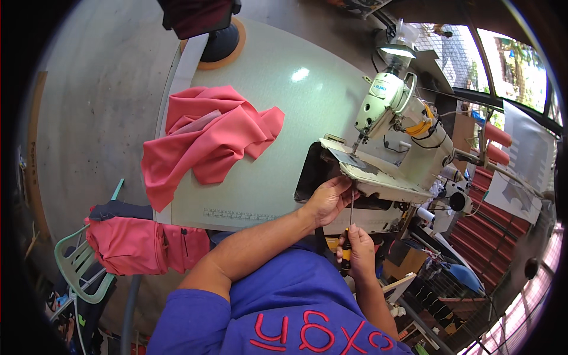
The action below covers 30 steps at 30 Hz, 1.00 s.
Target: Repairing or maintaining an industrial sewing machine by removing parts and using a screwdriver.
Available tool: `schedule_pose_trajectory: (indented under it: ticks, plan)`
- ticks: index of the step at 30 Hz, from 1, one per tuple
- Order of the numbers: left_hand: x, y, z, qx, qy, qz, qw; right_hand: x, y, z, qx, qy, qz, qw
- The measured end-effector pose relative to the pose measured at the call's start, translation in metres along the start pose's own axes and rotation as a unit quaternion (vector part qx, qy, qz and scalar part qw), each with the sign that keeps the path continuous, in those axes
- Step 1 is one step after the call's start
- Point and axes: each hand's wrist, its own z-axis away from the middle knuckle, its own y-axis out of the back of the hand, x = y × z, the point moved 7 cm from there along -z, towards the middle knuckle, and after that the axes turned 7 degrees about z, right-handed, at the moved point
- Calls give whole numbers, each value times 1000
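Note:
A white sewing machine [377, 105] is tipped up out of its table, with its bed [390, 184] raised above a dark opening. My right hand [360, 253] is closed round the black-and-yellow handle of a screwdriver [347, 251]. The screwdriver's thin shaft points away from me, up to the near edge of the bed. My left hand [329, 202] reaches under that edge beside the shaft's tip, its fingers bent together. Whatever they pinch there is hidden by the bed and the hand.
Pink fabric [210, 139] lies heaped on the pale sewing table [284, 77]. More pink cloth [127, 245] hangs over a green plastic chair [80, 260] at the left. A lamp [397, 50] shines above the machine head. Thread spools [497, 135] stand at the right.

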Motion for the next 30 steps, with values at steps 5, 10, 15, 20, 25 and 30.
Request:
schedule_pose_trajectory:
  ticks: [5,10,15,20,25,30]
  plan:
    - [1,2,0,11,5,-24,1000,-5,-3,-1,-3,40,102,994]
    - [1,1,1,1,1,-33,999,-2,-5,1,-70,-15,-24,997]
    - [3,1,1,-21,-5,-53,998,5,-5,1,-138,-80,-140,977]
    - [5,2,0,-30,-1,-62,998,0,-13,3,-186,-102,-236,948]
    - [5,1,1,-10,4,-86,996,9,-6,-1,-111,-6,-99,989]
    - [7,-2,4,-7,-8,-105,994,-7,-6,9,-4,37,77,996]
